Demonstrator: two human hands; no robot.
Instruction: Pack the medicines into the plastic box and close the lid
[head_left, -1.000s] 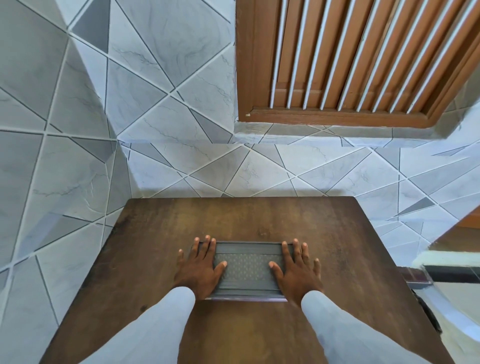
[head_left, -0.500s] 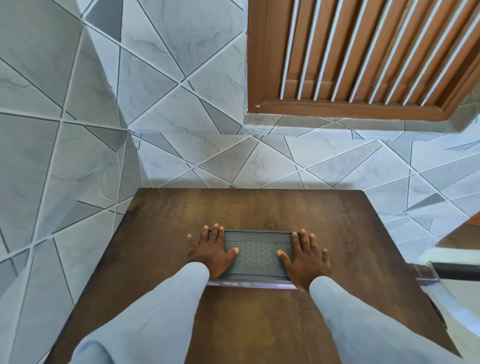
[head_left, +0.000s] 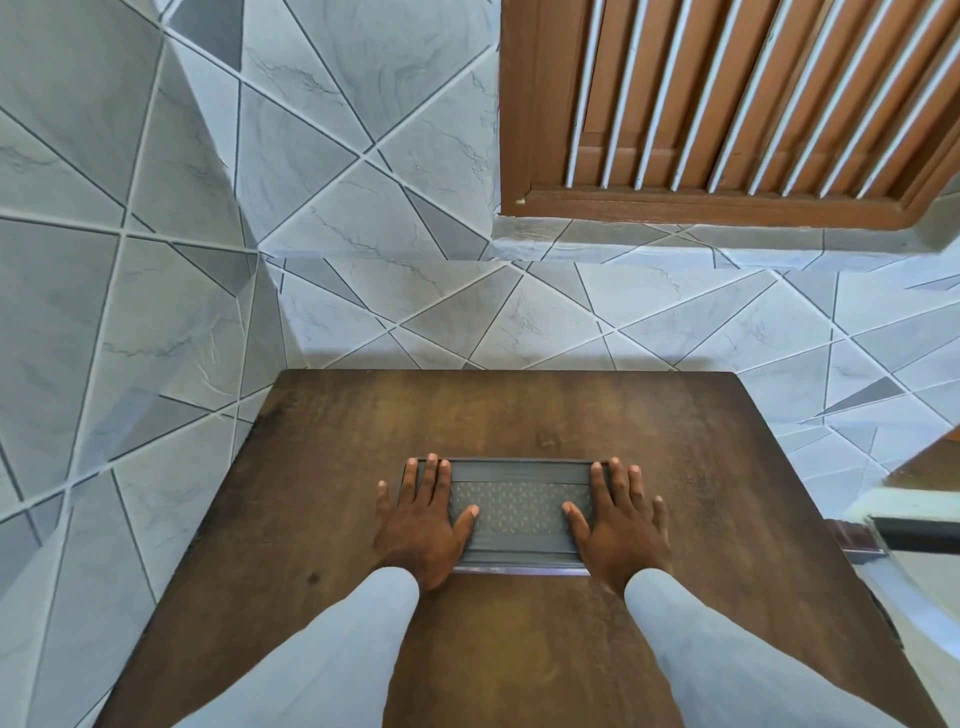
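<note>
Both hands lie flat with fingers straight, I see: left hand (head_left: 423, 525) and right hand (head_left: 621, 525) press the ends of the lid (head_left: 519, 506), gripping nothing, the shut box (head_left: 519, 570) between them on the table (head_left: 519, 415).

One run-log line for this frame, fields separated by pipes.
lid: on box | left hand: flat on lid | right hand: flat on lid | medicines: not visible

Hands (head_left: 423, 525) on box lid (head_left: 519, 506)
</note>
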